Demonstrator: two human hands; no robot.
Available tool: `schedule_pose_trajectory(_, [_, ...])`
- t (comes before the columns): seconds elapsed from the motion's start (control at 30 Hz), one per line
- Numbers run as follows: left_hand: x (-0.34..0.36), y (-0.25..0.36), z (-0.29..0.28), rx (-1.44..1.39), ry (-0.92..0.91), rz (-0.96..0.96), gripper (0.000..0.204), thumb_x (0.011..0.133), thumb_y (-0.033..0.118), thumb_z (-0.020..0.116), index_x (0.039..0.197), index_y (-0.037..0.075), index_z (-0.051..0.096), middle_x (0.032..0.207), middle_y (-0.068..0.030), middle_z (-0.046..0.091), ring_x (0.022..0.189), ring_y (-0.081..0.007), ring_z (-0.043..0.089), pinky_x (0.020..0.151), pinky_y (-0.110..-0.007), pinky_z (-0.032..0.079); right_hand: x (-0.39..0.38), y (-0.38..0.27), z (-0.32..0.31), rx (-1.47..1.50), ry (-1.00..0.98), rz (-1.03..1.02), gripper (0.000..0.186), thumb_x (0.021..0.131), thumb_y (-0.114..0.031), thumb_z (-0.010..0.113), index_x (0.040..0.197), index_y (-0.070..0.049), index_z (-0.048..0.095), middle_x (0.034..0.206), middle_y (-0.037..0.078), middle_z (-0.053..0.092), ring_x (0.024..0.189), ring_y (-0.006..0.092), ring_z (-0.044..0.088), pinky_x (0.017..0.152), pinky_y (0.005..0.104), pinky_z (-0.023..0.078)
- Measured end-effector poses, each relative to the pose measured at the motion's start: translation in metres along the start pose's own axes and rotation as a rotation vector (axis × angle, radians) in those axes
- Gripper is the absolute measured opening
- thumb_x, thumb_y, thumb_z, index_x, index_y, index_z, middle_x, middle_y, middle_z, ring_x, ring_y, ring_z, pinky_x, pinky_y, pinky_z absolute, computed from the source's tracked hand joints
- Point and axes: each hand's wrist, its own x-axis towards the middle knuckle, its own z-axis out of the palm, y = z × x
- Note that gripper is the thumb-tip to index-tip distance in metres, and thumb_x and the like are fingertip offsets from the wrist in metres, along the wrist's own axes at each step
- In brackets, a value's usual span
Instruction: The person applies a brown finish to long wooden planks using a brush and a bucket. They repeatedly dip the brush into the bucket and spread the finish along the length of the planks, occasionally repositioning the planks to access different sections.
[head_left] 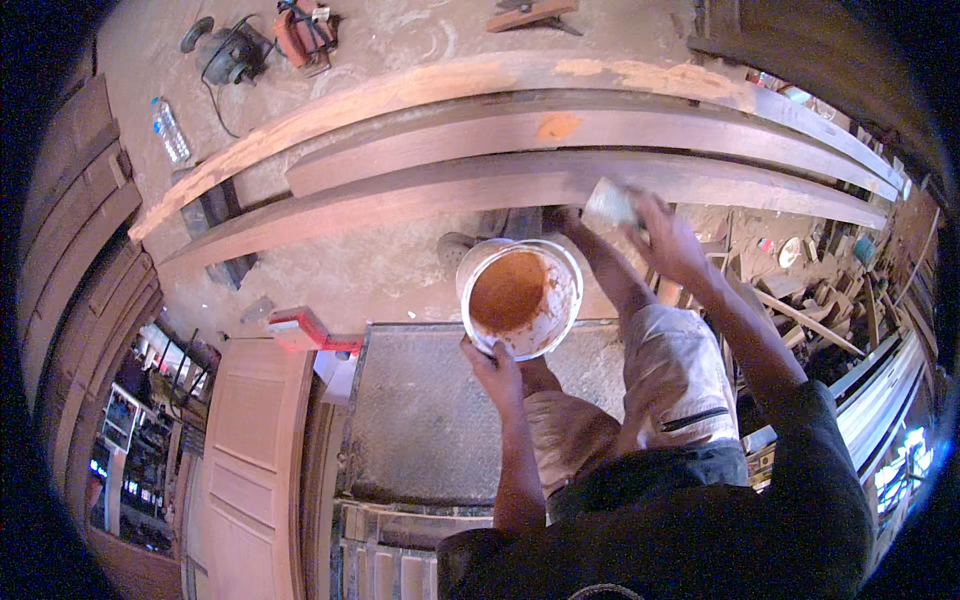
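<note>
My left hand grips the near rim of a white plastic bucket. The bucket tilts toward me, and orange-brown filler covers its bottom and smears its inner wall. In my right hand is a pale, squarish flat scraper, a little blurred. It is over the front edge of the nearest long wooden beam; contact with the wood cannot be made out. Behind lie a middle beam with one orange patch and a far beam with broad orange smears along its top.
On the floor beyond the beams lie a plastic bottle, a dark power tool with a cord, and an orange tool. A panelled door and a red box are at left. Wood offcuts pile up at right.
</note>
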Motion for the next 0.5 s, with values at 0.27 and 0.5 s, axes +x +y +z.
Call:
schedule_pose_trajectory(0.27, [-0.007,0.007,0.007,-0.124,-0.032,0.005,0.040,0.085,0.002,0.049,0.124,0.000,0.039,0.112,-0.0155,0.052,0.103,-0.0268,0.052,0.094,-0.038,0.041,-0.039,-0.110,0.112,-0.282,-0.283,-0.265,0.038,0.079,-0.015,0.060,0.114,-0.001,0.055,0.084,0.020,0.066,0.081,0.0323,0.068,0.063,0.0409,0.056])
schedule_pose_trajectory(0.5, [-0.012,0.018,0.012,0.035,0.040,0.110,0.039,0.082,0.012,0.051,0.119,0.001,0.044,0.102,-0.0182,0.055,0.093,-0.0299,0.054,0.084,-0.040,0.044,0.010,-0.109,0.160,-0.559,-0.396,-0.168,0.016,0.079,-0.014,0.057,0.083,-0.006,0.071,0.071,0.014,0.068,0.061,0.0237,0.068,0.051,0.0406,0.054])
